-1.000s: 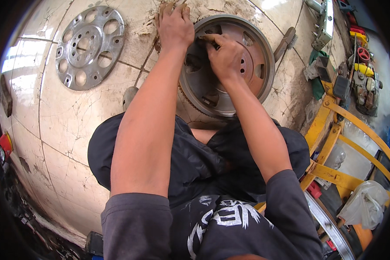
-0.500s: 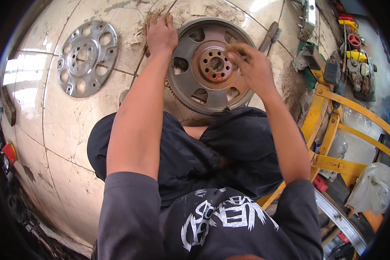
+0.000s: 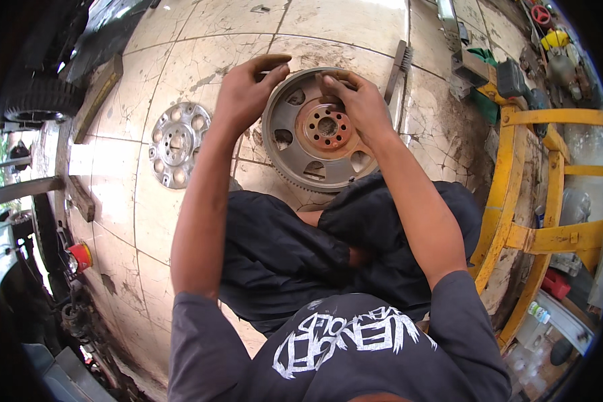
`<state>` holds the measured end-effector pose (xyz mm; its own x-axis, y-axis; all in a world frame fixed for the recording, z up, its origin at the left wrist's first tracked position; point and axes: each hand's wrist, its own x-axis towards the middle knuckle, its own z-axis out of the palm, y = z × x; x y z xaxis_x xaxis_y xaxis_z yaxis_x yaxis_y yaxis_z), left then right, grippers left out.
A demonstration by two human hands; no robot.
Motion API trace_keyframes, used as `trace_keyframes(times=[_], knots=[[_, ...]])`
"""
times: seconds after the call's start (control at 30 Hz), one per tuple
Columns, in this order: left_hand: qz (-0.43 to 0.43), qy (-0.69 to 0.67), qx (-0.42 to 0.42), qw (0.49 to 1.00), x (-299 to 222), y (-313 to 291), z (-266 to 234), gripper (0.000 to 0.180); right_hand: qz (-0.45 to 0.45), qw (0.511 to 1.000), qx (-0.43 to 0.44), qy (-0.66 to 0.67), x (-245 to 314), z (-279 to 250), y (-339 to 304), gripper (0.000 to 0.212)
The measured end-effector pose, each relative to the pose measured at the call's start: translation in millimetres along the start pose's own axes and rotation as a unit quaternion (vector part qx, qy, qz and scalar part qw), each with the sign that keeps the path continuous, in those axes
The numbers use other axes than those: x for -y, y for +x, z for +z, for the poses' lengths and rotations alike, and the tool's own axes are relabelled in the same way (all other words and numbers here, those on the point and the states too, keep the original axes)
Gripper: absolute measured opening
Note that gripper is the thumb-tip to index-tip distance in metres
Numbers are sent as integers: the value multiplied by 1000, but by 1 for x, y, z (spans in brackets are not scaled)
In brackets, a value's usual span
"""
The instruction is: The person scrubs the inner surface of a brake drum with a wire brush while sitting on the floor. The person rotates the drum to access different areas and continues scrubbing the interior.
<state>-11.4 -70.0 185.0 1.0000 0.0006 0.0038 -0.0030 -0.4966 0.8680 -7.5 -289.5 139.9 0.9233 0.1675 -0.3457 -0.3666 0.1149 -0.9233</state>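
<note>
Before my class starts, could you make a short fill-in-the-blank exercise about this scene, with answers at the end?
The silver plate lies to the ____ of the larger flywheel.
The metal frame at the picture's right is painted ____.
Of the two hands, the ____ one is nearer the brush.

Missing words: left; yellow; right.

Bold white lettering (image 3: 355,338) with jagged, slashed edges stands on the chest of the dark grey short-sleeved fabric T-shirt (image 3: 382,375), at the lower centre of the frame. It runs in a curved band, with a row of smaller letters above the larger ones. At the lower right, a small white-and-green cylindrical container (image 3: 538,312) bears markings too small to read.
</note>
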Motion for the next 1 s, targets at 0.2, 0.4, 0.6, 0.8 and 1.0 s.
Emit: trace_keyframes(times=[0.2,0.4,0.6,0.8,1.0], knots=[[-80,-97,-32,992,47,-26,22,33,-28,997,17,-76,-9,13,14,32],[-117,-167,-19,979,43,-5,58,24,-60,982,30,-178,-37,8,28,46],[-166,-146,-7,975,62,10,47,26,-39,977,-1,-210,-39,-1,43,29],[-63,154,-220,961,159,7,103,31,-219,852,-73,-469,-94,-8,67,19],[-102,165,-205,959,159,5,107,35,-276,831,-23,-482,-122,31,59,20]])
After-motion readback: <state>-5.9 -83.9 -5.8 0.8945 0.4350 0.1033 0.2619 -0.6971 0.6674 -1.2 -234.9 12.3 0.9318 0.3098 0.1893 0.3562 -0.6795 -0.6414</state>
